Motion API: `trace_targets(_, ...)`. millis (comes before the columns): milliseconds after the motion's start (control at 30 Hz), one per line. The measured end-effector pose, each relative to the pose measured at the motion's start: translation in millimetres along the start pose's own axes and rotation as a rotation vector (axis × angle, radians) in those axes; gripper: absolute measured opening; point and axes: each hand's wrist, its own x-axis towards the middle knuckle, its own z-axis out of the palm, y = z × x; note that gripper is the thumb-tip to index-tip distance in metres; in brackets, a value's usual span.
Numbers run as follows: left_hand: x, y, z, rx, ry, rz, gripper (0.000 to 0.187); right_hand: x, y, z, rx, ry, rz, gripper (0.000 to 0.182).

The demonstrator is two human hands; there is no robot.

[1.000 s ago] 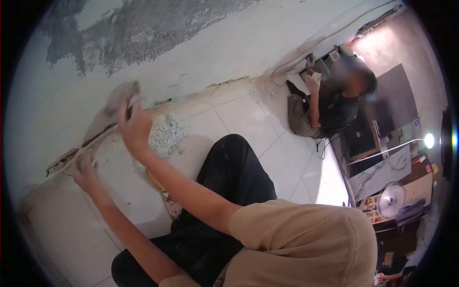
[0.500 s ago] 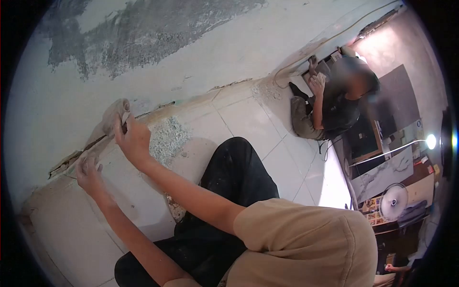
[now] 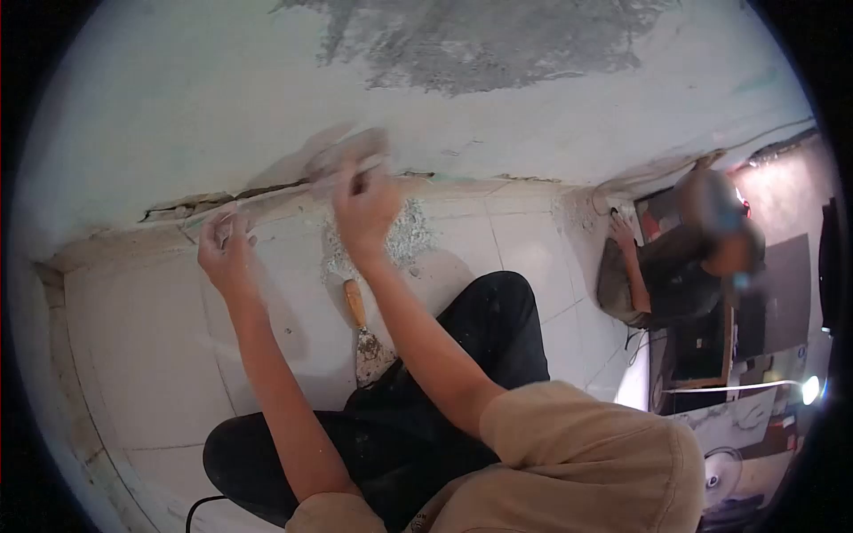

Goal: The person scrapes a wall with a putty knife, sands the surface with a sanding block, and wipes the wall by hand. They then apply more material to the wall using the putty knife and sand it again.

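Note:
My right hand is closed around a folded, dust-coated sheet that looks like sandpaper, blurred by motion, against the base of the white wall. A dark, jagged crack runs along the wall's foot beside it. My left hand hovers near the wall foot to the left, fingers loosely bent and apart, with nothing seen in them. Under my right forearm, a putty knife with a wooden handle and a crusted blade lies on the tiles.
Crumbled plaster lies on the tiled floor by the wall. A grey rough patch marks the wall above. Another person sits at the right by the wall, near a lit lamp and a fan.
My view has turned, shifting the scene. My right hand has moved rightward along the wall with the sheet, farther from my left hand. The putty knife now shows. The other person's hand has lowered.

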Motion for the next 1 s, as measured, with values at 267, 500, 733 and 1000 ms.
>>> trace_targets(267,-7,-4,15,0.061,-0.056,0.026,0.017,-21,10,19,-0.143,-0.028,-0.021,0.024)
trace_targets(500,-5,-1,11,0.152,-0.078,0.097,0.025,12,-6,14,0.051,0.233,0.02,0.022)
trace_targets(733,-4,-2,6,0.133,-0.094,0.103,0.023,10,3,-10,0.015,0.06,-0.002,0.026)
trace_targets(1000,-4,-9,17,0.069,-0.089,0.128,0.015,-28,10,31,0.052,-0.052,-0.098,0.021)
